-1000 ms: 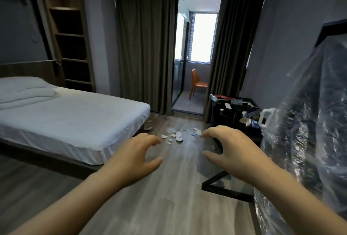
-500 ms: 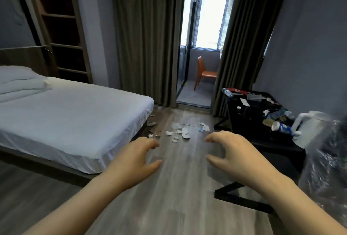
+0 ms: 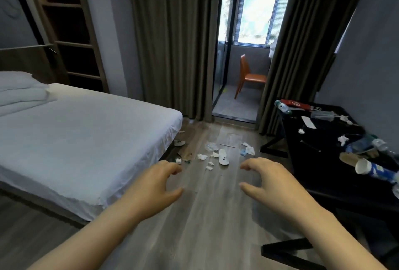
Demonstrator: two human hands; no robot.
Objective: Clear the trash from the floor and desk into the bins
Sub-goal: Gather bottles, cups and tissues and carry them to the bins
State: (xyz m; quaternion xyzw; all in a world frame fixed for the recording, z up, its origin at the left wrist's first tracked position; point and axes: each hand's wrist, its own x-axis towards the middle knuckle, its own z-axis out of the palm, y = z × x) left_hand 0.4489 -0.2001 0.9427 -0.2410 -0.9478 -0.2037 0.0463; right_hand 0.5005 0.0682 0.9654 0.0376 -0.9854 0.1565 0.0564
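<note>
Trash lies scattered on the wooden floor ahead: crumpled white tissues (image 3: 202,156), a white slipper (image 3: 223,156), a clear plastic wrapper (image 3: 211,146) and brown cardboard (image 3: 186,153). The black desk (image 3: 323,140) on the right carries tissues (image 3: 342,139), plastic bottles (image 3: 362,145), a fallen paper cup (image 3: 364,167) and a red packet (image 3: 294,103). My left hand (image 3: 154,185) and my right hand (image 3: 269,183) reach forward over the floor, fingers loosely curled, holding nothing. No bin is in view.
A white bed (image 3: 75,140) fills the left side. Brown curtains (image 3: 172,43) flank a doorway to a balcony with an orange chair (image 3: 248,77). Wooden shelves (image 3: 69,27) stand at the back left. The desk's black legs (image 3: 287,250) reach onto the floor at the right.
The view has moved forward and turned right; the clear plastic bag at the right edge has left the frame. The floor trash and desk appear nearer. Both hands keep the same pose.
</note>
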